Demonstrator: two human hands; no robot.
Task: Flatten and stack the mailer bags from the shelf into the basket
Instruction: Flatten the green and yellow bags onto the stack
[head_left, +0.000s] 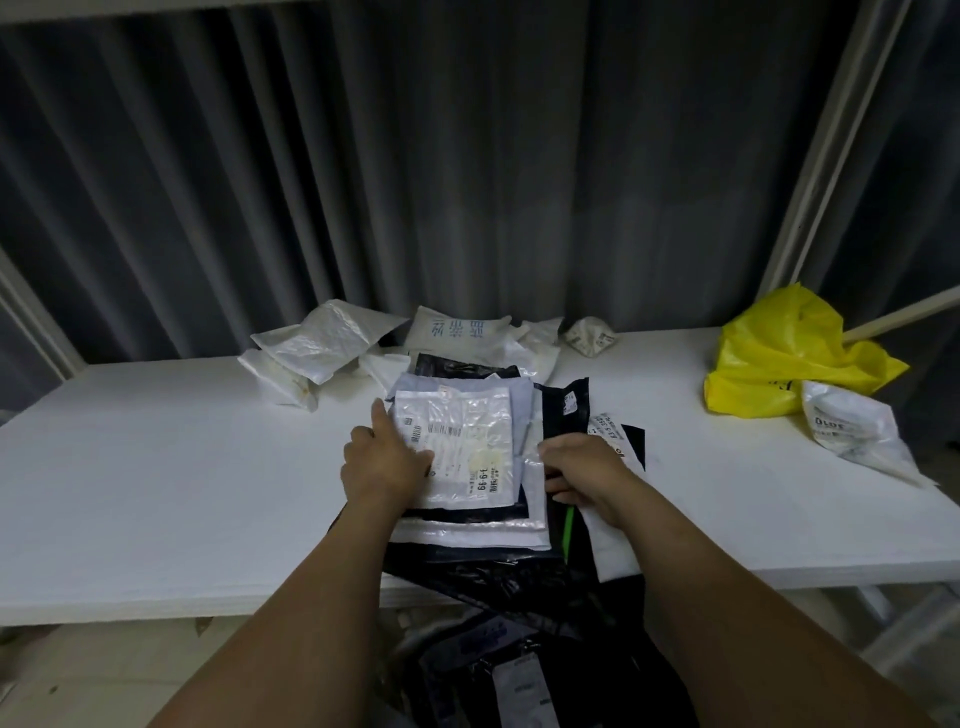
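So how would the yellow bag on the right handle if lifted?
Likely floppy: the yellow bag slumps in crumpled folds. Probably light, thin glossy film, so perhaps slippery. The white mailer lying against its front may shift with it.

Top mailer (457, 447): white label with barcode and large digits "1-9-99" printed sideways near the front edge; small print too blurred to read.
Back bag (457, 332): big blue characters, not legible.
Slip (605, 428) beside black mailer (566, 405): a code, roughly "835350", uncertain.
White bag (852, 426) by yellow bag (779, 353): dark letters, about "OLDE".
Crumpled bag (592, 338): print unreadable.
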